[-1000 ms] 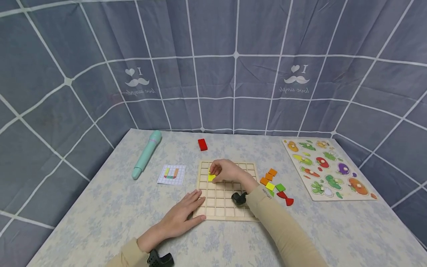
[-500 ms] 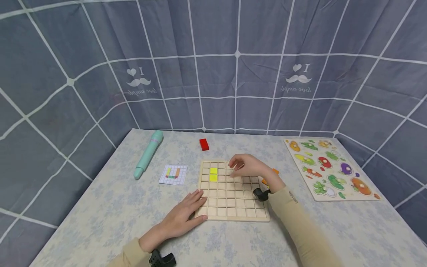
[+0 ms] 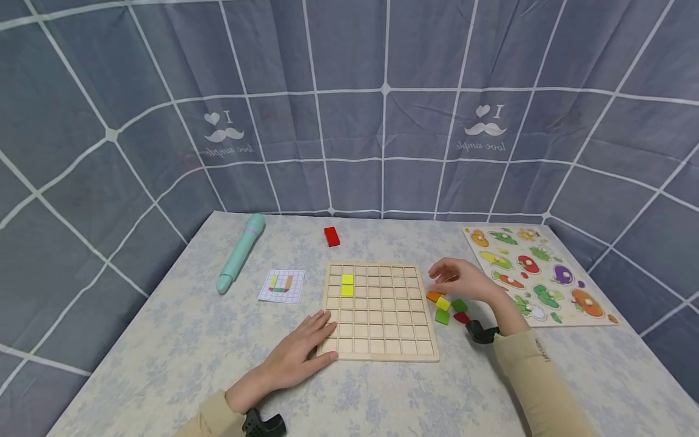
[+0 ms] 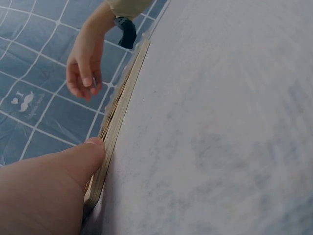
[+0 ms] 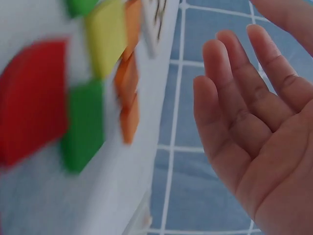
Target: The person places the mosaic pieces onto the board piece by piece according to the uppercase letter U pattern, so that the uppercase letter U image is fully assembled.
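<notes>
right hand [image 3: 464, 280] open, empty over loose tiles [image 3: 443, 303]; left hand [image 3: 299, 355] flat, steadying grid board [image 3: 377, 312]. probably pinch one tile cleanly.

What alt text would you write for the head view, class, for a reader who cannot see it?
A person's right hand hovers open over loose coloured blocks beside a wooden grid board, while the left hand rests flat on the board's near left corner. Two yellow tiles sit in the grid.
</notes>
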The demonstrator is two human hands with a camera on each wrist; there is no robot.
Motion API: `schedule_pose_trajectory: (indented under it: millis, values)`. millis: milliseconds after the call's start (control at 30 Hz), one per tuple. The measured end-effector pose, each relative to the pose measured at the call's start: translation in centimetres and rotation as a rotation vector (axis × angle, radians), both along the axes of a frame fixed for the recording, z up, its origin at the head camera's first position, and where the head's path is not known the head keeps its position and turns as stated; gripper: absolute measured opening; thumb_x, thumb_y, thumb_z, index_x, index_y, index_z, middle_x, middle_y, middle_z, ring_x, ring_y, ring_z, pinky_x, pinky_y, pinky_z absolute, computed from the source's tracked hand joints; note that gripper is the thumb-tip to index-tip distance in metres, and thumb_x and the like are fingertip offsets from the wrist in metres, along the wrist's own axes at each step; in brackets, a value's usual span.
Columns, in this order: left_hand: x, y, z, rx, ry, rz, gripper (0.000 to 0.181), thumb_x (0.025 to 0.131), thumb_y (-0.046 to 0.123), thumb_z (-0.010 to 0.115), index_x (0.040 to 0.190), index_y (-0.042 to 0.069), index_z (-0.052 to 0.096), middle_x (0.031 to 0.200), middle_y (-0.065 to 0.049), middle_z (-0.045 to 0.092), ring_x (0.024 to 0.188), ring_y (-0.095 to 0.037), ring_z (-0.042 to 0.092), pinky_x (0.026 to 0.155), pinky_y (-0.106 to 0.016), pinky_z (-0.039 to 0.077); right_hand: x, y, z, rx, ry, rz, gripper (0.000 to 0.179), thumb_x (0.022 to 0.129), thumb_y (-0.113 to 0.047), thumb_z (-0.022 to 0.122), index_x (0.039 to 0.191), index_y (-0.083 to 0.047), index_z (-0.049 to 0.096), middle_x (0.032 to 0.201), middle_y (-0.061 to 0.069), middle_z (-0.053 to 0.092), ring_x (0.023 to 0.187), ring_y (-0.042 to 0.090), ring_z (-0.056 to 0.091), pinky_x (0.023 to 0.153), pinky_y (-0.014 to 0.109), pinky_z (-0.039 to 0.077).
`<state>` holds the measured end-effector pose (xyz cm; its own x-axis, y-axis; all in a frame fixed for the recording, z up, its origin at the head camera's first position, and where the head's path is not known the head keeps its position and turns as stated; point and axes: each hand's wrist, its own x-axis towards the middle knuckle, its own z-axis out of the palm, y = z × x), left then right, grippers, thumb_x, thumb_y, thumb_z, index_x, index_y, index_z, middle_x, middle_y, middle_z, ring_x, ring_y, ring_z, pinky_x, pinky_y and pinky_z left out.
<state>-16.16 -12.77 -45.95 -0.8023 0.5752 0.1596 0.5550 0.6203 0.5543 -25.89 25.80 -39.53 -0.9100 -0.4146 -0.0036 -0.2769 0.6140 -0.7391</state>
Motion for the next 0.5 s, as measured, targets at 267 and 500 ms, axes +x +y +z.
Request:
schedule_pose_trajectory:
  millis: [267,500]
  values:
    - [0.0,0.0,-0.1,0.003,0.018,0.006,0.063,0.094,0.046,0.051,0.14,0.003,0.045,0.151,-0.01,0.029,0.14,-0.022,0.02,0.114,-0.04,0.018,0.6,1.8,-1.3,-0.014,-0.033,0.024,0.028,0.084,-0.013,0.071,0.105,0.002,0.062,0.098,0.013,0.064,0.086,0.022,0.059,0.071,0.032,0.053]
    - [-0.1,-0.1,-0.1,0.01,0.025,-0.009,0.063,0.095,0.046,0.051,0.139,0.002,0.045,0.15,-0.012,0.03,0.14,-0.023,0.02,0.114,-0.041,0.019,0.7,2.2,-2.1,-0.035,-0.047,0.027,0.027,0.083,-0.013,0.072,0.104,0.001,0.062,0.098,0.011,0.064,0.087,0.024,0.059,0.074,0.032,0.054]
